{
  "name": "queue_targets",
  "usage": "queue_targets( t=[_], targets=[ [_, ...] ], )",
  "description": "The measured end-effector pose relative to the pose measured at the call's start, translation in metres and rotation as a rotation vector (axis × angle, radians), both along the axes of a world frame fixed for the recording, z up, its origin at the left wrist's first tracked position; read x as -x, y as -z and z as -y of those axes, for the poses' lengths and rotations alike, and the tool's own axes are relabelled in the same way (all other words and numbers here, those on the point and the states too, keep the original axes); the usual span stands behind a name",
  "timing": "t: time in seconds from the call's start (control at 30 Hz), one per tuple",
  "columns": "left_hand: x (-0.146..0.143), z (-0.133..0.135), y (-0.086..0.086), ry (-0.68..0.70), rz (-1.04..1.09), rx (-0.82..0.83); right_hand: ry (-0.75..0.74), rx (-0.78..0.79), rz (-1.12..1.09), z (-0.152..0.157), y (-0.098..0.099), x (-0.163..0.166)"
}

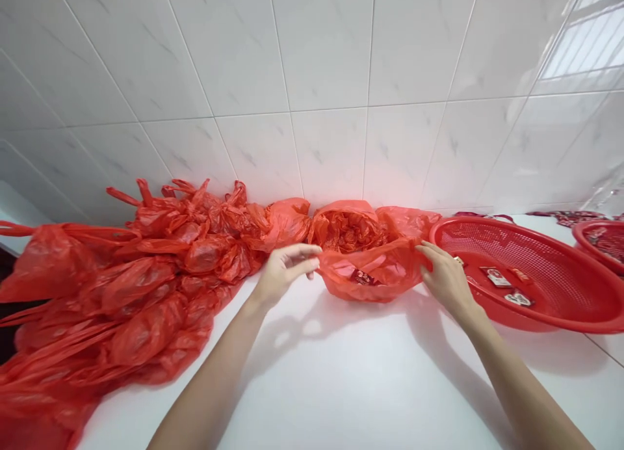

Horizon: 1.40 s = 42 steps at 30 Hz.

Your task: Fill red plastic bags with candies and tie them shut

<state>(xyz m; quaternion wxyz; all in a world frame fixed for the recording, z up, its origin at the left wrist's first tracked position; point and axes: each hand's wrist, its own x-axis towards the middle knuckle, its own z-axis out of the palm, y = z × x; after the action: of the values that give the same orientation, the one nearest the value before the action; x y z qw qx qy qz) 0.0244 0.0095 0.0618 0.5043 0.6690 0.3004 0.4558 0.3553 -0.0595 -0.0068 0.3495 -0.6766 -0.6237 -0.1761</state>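
Observation:
A thin red plastic bag is stretched wide at the mouth between my two hands, just above the white table. My left hand pinches the left edge of its rim between thumb and fingers. At the opposite edge, my right hand grips the rim, its fingertips partly hidden by the plastic. Inside the bag lies a small dark red packet with pale printing. Directly behind it, another red bag stands with crumpled plastic in its opening.
Many tied, filled red bags are heaped on the left. On the right, a large red plastic basket holds several small packets. A second red basket stands at the far right. A tiled wall borders the white table.

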Motion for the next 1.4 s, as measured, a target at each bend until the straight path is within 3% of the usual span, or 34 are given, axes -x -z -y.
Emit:
queue_targets(
  t=[0.2,0.3,0.37,0.47,0.63,0.8,0.93,1.07,1.2,1.4],
  targets=[
    [-0.002,-0.001,-0.066,-0.122,0.257,-0.09,-0.304,-0.242,-0.372,0.002,-0.074,0.006],
    [0.002,0.003,-0.083,-0.186,0.371,-0.209,-0.374,-0.366,-0.697,0.007,-0.101,0.024],
    [0.002,0.007,-0.086,-0.177,0.37,-0.243,-0.502,-0.304,-0.835,0.008,-0.107,0.038],
    [-0.003,0.016,-0.079,-0.069,0.299,-0.181,-0.684,-0.143,-0.941,0.006,-0.108,0.059],
    [-0.022,0.03,-0.065,0.011,0.137,-0.203,-0.777,-0.117,-1.009,0.006,-0.112,0.087],
    [-0.049,0.034,-0.065,0.012,-0.111,-0.328,-0.852,-0.218,-0.767,0.007,-0.122,0.111],
    [-0.065,0.03,-0.065,0.024,-0.023,-0.258,-0.832,-0.309,-0.714,0.007,-0.115,0.114],
    [-0.07,0.028,-0.062,-0.02,0.129,-0.224,-0.727,-0.205,-0.833,0.007,-0.083,0.109],
    [-0.073,0.026,-0.054,-0.032,0.215,-0.217,-0.751,-0.017,-1.043,0.004,-0.05,0.105],
    [-0.059,0.02,-0.044,-0.14,0.336,-0.355,-0.717,-0.117,-1.729,-0.009,-0.048,0.094]
  ],
)
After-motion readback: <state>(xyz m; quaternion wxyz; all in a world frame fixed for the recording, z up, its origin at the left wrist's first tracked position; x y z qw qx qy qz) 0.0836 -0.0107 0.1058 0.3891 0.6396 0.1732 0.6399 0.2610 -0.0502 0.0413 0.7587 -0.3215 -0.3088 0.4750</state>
